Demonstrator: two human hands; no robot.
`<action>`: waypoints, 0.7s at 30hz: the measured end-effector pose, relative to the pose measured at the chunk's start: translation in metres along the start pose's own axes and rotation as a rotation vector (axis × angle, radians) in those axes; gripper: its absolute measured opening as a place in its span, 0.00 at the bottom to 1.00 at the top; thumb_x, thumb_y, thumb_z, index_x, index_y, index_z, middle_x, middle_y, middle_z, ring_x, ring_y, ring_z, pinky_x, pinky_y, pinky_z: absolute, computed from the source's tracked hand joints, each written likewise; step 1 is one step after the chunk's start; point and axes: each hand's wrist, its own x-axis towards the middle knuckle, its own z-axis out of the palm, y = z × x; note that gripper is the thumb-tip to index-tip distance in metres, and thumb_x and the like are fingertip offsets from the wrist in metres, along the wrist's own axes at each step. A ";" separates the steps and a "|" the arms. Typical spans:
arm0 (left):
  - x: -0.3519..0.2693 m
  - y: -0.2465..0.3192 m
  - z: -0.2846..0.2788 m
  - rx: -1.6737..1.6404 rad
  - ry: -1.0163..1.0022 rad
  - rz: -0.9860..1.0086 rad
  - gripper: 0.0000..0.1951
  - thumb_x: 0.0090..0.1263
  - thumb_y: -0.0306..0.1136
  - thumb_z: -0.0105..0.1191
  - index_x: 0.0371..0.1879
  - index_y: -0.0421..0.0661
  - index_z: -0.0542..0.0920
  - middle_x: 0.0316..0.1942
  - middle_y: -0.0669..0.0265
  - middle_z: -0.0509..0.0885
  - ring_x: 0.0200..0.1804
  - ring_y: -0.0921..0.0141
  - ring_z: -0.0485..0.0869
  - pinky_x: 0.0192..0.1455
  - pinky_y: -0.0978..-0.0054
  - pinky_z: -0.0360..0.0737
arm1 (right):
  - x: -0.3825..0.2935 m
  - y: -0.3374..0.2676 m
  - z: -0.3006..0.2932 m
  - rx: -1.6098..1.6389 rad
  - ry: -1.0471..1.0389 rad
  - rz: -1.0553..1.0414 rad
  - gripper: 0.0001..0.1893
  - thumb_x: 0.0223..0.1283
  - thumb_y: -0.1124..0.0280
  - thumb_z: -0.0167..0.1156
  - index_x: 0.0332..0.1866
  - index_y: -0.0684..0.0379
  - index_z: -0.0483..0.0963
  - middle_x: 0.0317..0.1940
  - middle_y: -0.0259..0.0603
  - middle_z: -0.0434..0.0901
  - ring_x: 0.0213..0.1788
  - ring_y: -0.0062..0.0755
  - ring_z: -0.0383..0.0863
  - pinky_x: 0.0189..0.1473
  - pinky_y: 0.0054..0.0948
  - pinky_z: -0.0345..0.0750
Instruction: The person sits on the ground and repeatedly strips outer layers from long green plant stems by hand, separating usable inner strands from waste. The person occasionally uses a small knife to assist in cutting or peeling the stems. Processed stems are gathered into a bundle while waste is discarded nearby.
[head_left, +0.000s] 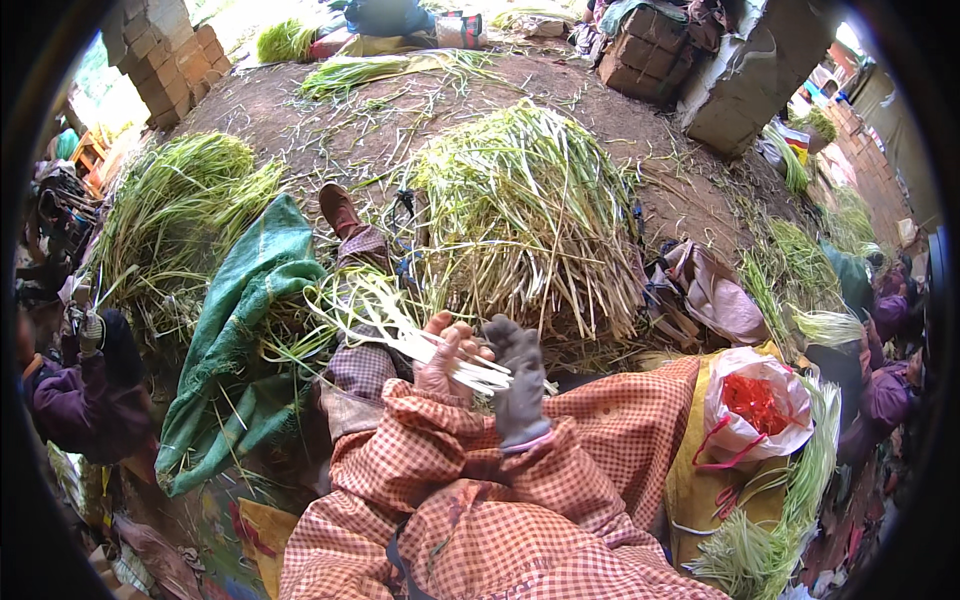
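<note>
My bare left hand (444, 358) is closed around a small bunch of pale, leafy stalks (397, 335). Their yellow-green leaves spread to the left, and white stem ends point right. My right hand (519, 386), in a grey glove, is at those stem ends with its fingers bent; whether it grips any of them is hidden. Just beyond both hands lies a big heap of long green stalks (525, 217), cut ends towards me. Orange checked cloth (480, 540) covers my arms and lap.
At left are a green woven sack (240, 322) and another stalk pile (172, 202). On the right, a white plastic bag (757, 405) holds red ties (754, 401), beside scissors (725, 501) and pale stalk bundles (814, 465). People in purple sleeves sit at both sides. Brick pillars (169, 67) stand beyond.
</note>
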 end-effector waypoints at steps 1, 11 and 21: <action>0.003 0.005 0.004 -0.048 -0.048 0.010 0.18 0.61 0.23 0.57 0.49 0.49 0.70 0.34 0.62 0.79 0.30 0.69 0.80 0.35 0.56 0.83 | 0.002 -0.001 -0.010 -0.102 0.027 -0.084 0.30 0.70 0.45 0.30 0.50 0.63 0.68 0.41 0.40 0.75 0.39 0.28 0.77 0.45 0.27 0.76; 0.001 -0.008 -0.002 0.100 -0.047 0.085 0.22 0.63 0.22 0.55 0.55 0.44 0.63 0.35 0.56 0.80 0.37 0.64 0.82 0.39 0.58 0.83 | -0.017 0.016 -0.030 -0.339 -0.017 -0.014 0.16 0.60 0.64 0.60 0.45 0.65 0.73 0.34 0.32 0.77 0.37 0.17 0.74 0.43 0.18 0.73; -0.007 -0.003 -0.005 0.110 -0.074 -0.196 0.19 0.66 0.30 0.53 0.55 0.47 0.65 0.47 0.53 0.79 0.49 0.57 0.79 0.51 0.56 0.78 | -0.020 -0.016 -0.014 -0.130 0.076 0.241 0.13 0.65 0.62 0.52 0.32 0.61 0.72 0.20 0.35 0.76 0.15 0.21 0.75 0.13 0.18 0.67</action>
